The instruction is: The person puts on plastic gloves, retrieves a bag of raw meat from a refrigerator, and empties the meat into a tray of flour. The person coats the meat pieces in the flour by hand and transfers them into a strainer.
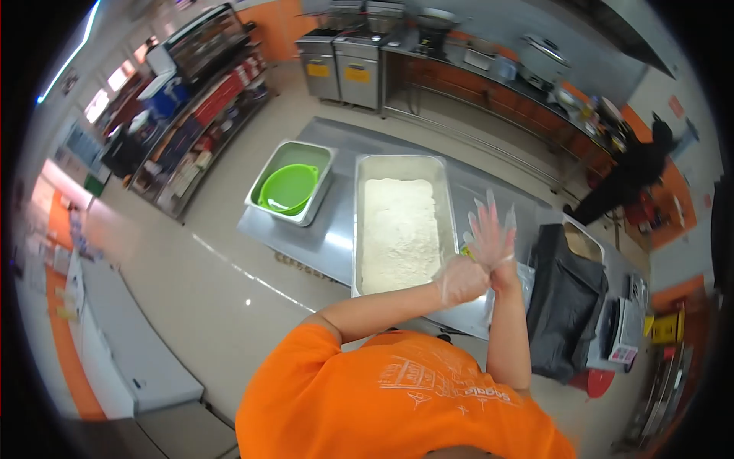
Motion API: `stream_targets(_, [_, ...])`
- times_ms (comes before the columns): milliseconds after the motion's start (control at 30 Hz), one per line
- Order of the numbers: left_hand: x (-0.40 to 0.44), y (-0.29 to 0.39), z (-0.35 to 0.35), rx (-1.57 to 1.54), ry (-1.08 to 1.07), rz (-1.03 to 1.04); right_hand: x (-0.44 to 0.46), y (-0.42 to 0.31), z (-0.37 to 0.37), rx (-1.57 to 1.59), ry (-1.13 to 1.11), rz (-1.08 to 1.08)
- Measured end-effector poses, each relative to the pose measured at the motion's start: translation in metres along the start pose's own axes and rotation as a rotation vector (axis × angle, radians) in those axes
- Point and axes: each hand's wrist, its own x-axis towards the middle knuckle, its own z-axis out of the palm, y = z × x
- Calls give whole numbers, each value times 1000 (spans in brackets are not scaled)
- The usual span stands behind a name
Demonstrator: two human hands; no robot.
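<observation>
- One green basin (289, 189) sits tilted inside a smaller metal pan (300, 155) on the steel table (336, 256).
- Next, a long metal tray (405, 166) holds white powder (399, 222), fairly level far off, crumblier nearer the person.
- Left hand (462, 278), in see-through plastic, is beside the tray's right edge, fingers curled in around the right wrist, at the cuff of the clear glove (492, 222).
- Right hand (495, 243) wears that glove, raised palm-up, fingers spread wide.
- Farther right, black plastic sheeting (564, 298) lies in loose folds.
</observation>
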Motion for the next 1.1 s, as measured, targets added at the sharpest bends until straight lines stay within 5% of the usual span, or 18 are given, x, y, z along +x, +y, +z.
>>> stream_targets(267, [-4,30,15,-87,-99,103,-27,-18,7,-15,105,155])
stream_targets(367, [-14,50,3,-158,-103,-79,-37,11,-28,410,-135,118])
stream_targets(600, [-39,117,-31,51,-157,-86,-69,-13,0,27,-47,291])
stream_targets(667, [-51,133,-12,127,-42,-22,-90,-28,28,338,-127,254])
stream_targets(767, [-62,173,-12,177,-1,-130,-114,-45,42,470,27,497])
stream_targets(833, [-72,199,1,259,26,-225,-126,-37,17,66,-127,606])
stream_targets(1000, [-117,240,19,330,71,-381,-173,19,32,236,-389,376])
stream_targets(1100, [-156,263,26,289,51,-511,-189,32,52,-245,-648,-11])
